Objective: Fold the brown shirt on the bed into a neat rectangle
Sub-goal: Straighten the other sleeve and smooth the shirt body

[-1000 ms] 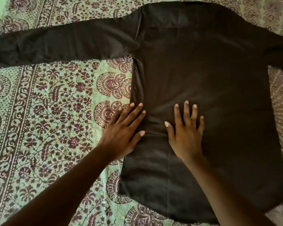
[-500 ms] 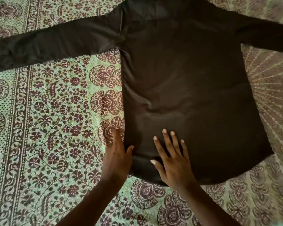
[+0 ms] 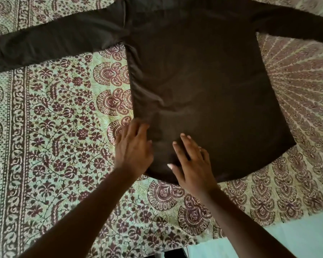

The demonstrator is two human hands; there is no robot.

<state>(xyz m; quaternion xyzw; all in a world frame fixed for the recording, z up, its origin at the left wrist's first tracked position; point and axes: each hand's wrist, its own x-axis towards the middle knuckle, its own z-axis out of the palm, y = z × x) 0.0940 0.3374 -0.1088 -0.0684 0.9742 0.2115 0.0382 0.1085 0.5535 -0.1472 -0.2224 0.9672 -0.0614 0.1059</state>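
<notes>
- The shirt (image 3: 203, 86) lies flat on the bed (image 3: 50, 127), spread out with its back up.
- Both sleeves stick out to the sides. The left sleeve (image 3: 50, 43) reaches far across the bed. The right sleeve (image 3: 296, 27) runs off the edge of the view.
- The bed has a green cover with dark red flowers on it.
- The left hand (image 3: 133, 149) is open, with its fingers spread. It rests on the shirt's left edge, near the bottom corner. It looks a bit blurry, so I think it is moving.
- The right hand (image 3: 193, 164) is open and flat too. It presses on the shirt near the bottom hem.
- Neither hand pinches any cloth. They look like they are smoothing it.
- There are a few small wrinkles just above the left hand.
- No fold is made yet, so the job looks like it is only starting.
- The shirt looks thin, soft and light. It seems a little shiny, so it may slide and bunch up.
- A good place to hold it is the left side edge, with one pinch near the shoulder and one near the hem. Then that side can go over the middle.
- The sleeves are floppy and will need laying flat one by one.
- There are no boxes or baskets here.
</notes>
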